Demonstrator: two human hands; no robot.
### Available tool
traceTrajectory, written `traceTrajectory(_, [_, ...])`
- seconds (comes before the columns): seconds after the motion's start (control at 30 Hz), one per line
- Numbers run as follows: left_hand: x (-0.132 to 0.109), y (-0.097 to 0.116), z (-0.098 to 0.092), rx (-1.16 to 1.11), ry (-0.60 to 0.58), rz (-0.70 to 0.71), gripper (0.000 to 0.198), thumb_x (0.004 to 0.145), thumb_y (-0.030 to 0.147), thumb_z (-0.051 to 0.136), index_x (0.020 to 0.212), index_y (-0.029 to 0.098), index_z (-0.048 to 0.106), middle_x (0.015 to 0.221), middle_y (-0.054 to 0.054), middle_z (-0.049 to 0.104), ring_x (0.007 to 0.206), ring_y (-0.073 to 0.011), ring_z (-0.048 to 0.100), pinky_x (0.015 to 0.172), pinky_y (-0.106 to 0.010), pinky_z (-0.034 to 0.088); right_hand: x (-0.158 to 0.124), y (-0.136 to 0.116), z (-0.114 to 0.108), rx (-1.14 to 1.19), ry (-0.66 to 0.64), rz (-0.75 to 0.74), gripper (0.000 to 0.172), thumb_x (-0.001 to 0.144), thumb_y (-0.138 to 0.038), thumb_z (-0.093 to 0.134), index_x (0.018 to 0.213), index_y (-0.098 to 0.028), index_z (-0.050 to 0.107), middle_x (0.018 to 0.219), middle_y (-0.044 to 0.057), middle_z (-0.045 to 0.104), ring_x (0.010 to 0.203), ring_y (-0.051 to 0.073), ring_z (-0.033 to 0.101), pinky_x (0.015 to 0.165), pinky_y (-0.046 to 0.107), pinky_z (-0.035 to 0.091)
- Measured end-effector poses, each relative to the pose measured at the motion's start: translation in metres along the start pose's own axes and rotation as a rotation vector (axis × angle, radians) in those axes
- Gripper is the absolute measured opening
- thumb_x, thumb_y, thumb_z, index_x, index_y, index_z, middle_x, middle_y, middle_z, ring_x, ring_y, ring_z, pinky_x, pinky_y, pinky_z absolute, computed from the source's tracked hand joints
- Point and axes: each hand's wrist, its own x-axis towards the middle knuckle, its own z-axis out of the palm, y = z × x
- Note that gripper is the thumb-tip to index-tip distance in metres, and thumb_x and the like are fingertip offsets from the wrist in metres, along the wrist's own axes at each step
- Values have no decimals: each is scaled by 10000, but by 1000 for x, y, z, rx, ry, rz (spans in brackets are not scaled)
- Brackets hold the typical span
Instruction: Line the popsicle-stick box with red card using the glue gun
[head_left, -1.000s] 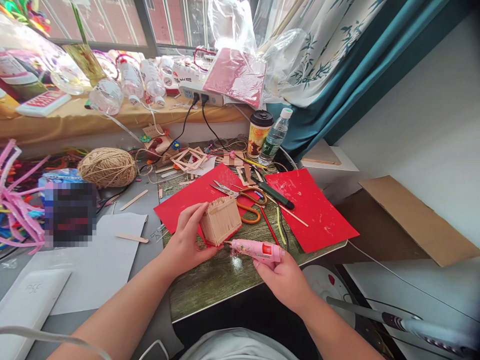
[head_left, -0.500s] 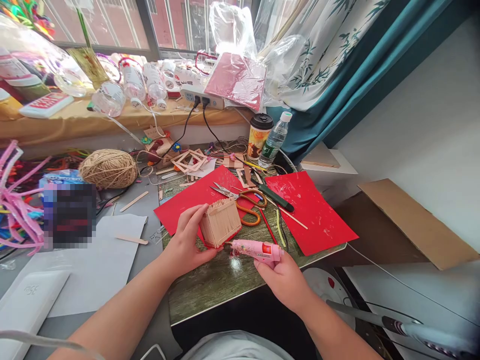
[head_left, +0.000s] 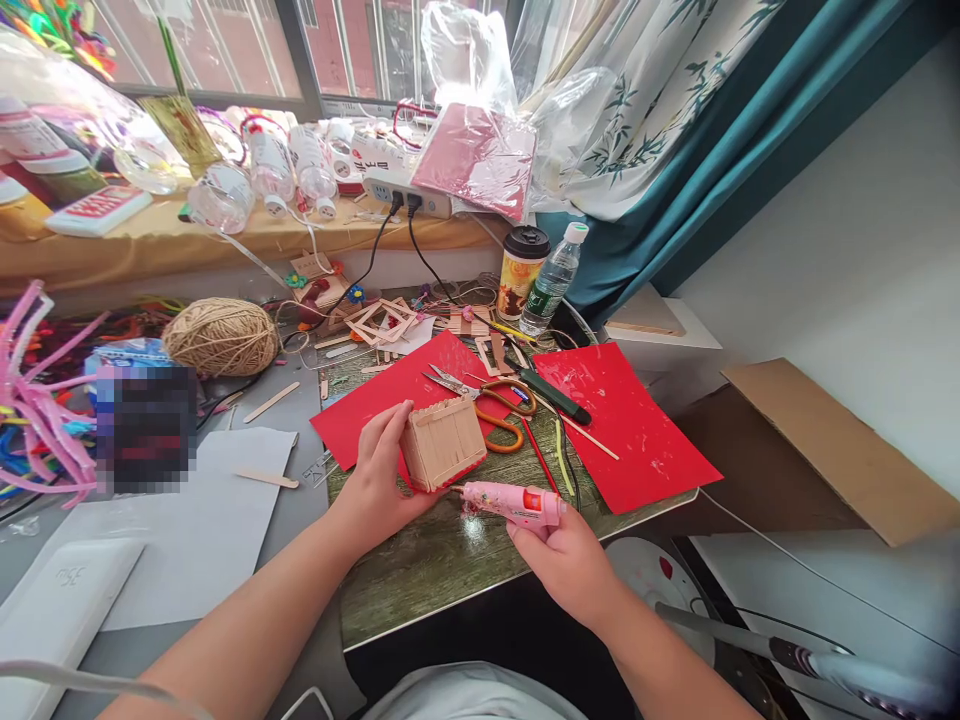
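A small box of popsicle sticks (head_left: 448, 440) with red along its lower edge is gripped at its left side by my left hand (head_left: 379, 480), fingers behind and thumb below. Wrapped round the handle of a pink hot glue gun (head_left: 510, 503) is my right hand (head_left: 566, 560). The gun's nozzle points left, close to the box's lower edge; whether it touches cannot be made out. Just behind the box lie orange-handled scissors (head_left: 501, 425) with open blades, on a red sheet (head_left: 367, 415).
Another red sheet (head_left: 630, 430) lies at the right, with a green utility knife (head_left: 555, 393) by its edge. A coffee cup (head_left: 523, 275) and water bottle (head_left: 553, 283) stand at the back. Twine (head_left: 221, 337), loose sticks and white paper (head_left: 202, 540) are on the left.
The box has tilted slightly in my left hand, showing its front side a little more squarely. The glue gun stays almost in place near its lower edge.
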Motion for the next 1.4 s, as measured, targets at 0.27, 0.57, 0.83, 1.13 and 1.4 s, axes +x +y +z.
traceTrajectory(0.27, [-2, -4, 2, -24, -8, -11, 1171, 806, 235, 859, 1719, 304, 129, 1610, -181, 384, 1530, -396, 389, 1254, -617, 402, -2, 3, -1, -39, 24, -28, 381, 1043, -240, 585, 1380, -305, 749, 1422, 37, 749, 1378, 275, 671, 1253, 474, 470])
traceTrajectory(0.57, [-1, -1, 0, -38, -5, -14, 1166, 811, 233, 857, 1719, 317, 130, 1613, -176, 383, 1541, -394, 387, 1258, -616, 405, -1, 5, 0, -41, 39, -15, 374, 1033, -259, 608, 1380, -288, 747, 1416, 47, 752, 1367, 280, 681, 1250, 483, 474])
traceTrajectory(0.83, [-1, 0, 1, -57, -10, -4, 1138, 822, 321, 875, 1707, 300, 159, 1605, -178, 391, 1527, -380, 393, 1252, -599, 412, -1, 7, 1, -50, 51, -29, 380, 1026, -238, 607, 1365, -318, 761, 1396, 43, 763, 1342, 293, 699, 1236, 508, 492])
traceTrajectory(1.13, [-2, -2, 0, -54, 3, 12, 1155, 786, 250, 858, 1706, 287, 161, 1609, -179, 383, 1524, -391, 387, 1262, -613, 384, 1, -5, -3, -62, 11, -33, 385, 1042, -250, 585, 1386, -306, 748, 1444, 47, 734, 1414, 278, 644, 1281, 484, 434])
traceTrajectory(1.4, [-3, -5, 2, -61, 14, 36, 1083, 830, 280, 849, 1696, 300, 198, 1593, -173, 409, 1506, -376, 410, 1246, -592, 414, 3, 5, -6, -66, -1, -30, 404, 1027, -225, 587, 1389, -310, 744, 1418, 29, 751, 1385, 269, 666, 1261, 465, 461])
